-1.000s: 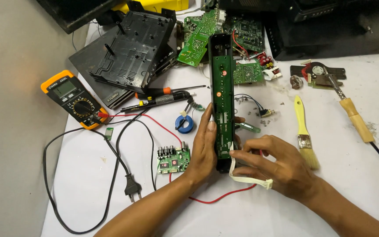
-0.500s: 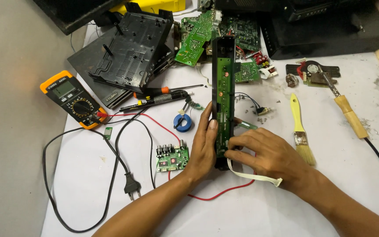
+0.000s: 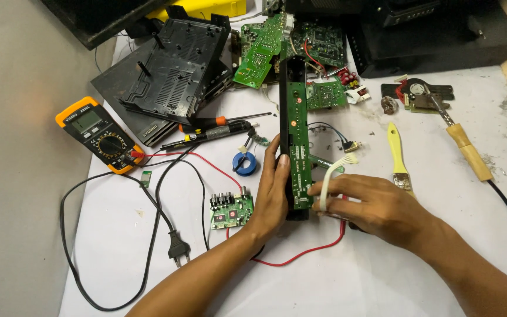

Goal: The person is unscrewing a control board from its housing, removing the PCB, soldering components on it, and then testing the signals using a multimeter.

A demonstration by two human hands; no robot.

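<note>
White table [image 3: 382, 282] carries everything. At 12 o'clock: large black housing [image 3: 441, 35] along the far edge. At 11 o'clock: black plastic chassis [image 3: 177, 64], tilted, resting on a flat dark panel. Just right of it, a heap of green circuit boards [image 3: 265, 47], overlapping.

Centre: long black front panel [image 3: 293, 135] with a narrow green board set in it, lying lengthwise from 12 toward 6 o'clock. Left hand [image 3: 274, 194] wraps its near end from the 9 o'clock side, fingers curled against the edge, thumb up along the panel; closed grip. Right hand [image 3: 377, 208] sits at 3 o'clock of that same end, fingers pinched on a white ribbon cable [image 3: 333, 176] that arcs up from the fingers to a small white connector beside the board. Whether the fingertips also touch the board: cannot tell.

At 9 o'clock: orange multimeter [image 3: 98, 135], red and black leads trailing across the table; red lead loops under both wrists. At 3 o'clock: soldering iron [image 3: 462, 144] with wooden handle, black cord running off right. Beside it, yellow-handled brush [image 3: 399, 158], near the right hand.

At 7 o'clock: black mains plug [image 3: 177, 252] on its cord. Just left of the left hand: small green jack board [image 3: 231, 210]. Above it, blue solder spool [image 3: 244, 163]. Screwdriver [image 3: 218, 132], black with orange collar, lies at 10 o'clock of the spool.
</note>
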